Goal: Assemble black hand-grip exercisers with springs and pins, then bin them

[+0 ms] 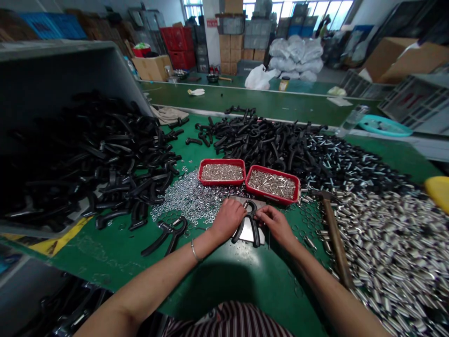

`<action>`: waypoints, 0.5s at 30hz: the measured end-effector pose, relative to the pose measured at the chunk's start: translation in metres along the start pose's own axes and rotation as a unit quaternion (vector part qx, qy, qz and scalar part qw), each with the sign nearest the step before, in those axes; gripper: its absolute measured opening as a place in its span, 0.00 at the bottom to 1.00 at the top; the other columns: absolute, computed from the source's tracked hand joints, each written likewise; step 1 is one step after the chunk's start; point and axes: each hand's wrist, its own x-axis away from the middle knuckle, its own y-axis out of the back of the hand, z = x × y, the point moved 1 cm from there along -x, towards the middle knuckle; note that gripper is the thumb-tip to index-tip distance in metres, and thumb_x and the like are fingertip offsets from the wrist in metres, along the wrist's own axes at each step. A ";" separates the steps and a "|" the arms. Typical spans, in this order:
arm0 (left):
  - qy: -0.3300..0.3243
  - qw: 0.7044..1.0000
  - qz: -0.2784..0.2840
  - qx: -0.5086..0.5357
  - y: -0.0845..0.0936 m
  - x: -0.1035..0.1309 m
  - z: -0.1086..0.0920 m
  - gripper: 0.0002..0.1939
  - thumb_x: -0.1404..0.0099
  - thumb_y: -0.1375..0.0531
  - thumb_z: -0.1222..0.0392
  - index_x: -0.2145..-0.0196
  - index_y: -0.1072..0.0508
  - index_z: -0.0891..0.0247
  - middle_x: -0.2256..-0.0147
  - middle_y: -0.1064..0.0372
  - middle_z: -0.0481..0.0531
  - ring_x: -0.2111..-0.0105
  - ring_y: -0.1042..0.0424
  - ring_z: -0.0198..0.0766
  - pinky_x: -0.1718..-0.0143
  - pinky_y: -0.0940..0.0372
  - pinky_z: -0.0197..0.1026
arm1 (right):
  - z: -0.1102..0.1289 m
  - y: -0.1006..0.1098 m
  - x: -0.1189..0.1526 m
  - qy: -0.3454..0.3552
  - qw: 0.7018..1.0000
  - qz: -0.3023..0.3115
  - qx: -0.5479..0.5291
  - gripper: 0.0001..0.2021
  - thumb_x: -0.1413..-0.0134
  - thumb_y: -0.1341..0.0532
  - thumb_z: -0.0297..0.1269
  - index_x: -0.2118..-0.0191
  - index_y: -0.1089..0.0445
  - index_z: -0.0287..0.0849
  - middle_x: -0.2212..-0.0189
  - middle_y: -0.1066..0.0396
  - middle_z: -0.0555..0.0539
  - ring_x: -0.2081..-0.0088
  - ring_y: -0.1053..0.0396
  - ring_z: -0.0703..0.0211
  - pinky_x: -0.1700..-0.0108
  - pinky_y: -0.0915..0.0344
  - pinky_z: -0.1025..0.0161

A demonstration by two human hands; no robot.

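Observation:
A black hand gripper tool (256, 231) with two curved handles lies over a small metal plate (247, 232) on the green table. My left hand (229, 216) is closed round the upper part of its left handle. At the right of the tool's top, my right hand (275, 223) has thumb and index finger pinched together; what they hold is too small to name. A thin pin-like piece points down below that hand. Another black hand gripper (167, 233) with a metal spring lies to the left of my left forearm.
Two red trays (222, 182) (272, 199) of small metal pins stand behind my hands. A hammer (336, 238) lies at right beside heaped metal cylinders (403, 248). Black handles (259, 140) are piled behind, and more fill a grey bin (129, 70) at left. Loose nuts (185, 196) lie between.

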 end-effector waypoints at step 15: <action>-0.079 0.994 -0.065 -0.022 -0.007 -0.001 0.012 0.13 0.25 0.48 0.59 0.65 0.28 0.64 0.67 0.29 0.53 0.63 0.35 0.44 0.60 0.44 0.49 | -0.006 -0.001 0.001 -0.006 0.999 -0.004 -0.040 0.13 0.47 0.34 0.49 0.68 0.29 0.43 0.72 0.27 0.50 0.73 0.35 0.61 0.67 0.38 0.62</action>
